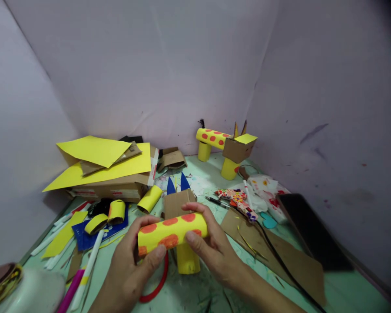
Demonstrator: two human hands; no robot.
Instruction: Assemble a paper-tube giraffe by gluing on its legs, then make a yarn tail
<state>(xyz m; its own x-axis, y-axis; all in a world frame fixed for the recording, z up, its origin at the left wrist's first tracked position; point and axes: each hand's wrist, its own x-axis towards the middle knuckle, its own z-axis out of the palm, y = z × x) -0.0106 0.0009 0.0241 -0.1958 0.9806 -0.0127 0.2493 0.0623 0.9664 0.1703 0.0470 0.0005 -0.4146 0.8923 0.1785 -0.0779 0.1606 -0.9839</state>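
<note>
Between my hands lies a yellow paper-covered tube (172, 231) with orange spots, held crosswise. My left hand (130, 256) is closed around its left end, thumb on the front. At the other end my right hand (215, 248) grips it, thumb in front and fingers over the top. Below the tube a shorter yellow tube (188, 260) stands upright; whether the two are joined is hidden. Just behind is a small cardboard box (179, 202) with two blue pointed ears. A red ring (161, 282), partly hidden by my left hand, lies on the table.
A spotted yellow animal (215, 138) with a cardboard head stands at the back. Yellow sheets (94, 152) lie on cardboard at left, near markers (90, 261) and short yellow tubes (116, 211). At right are a phone (313, 230), a black cable (273, 250) and flat cardboard (296, 261).
</note>
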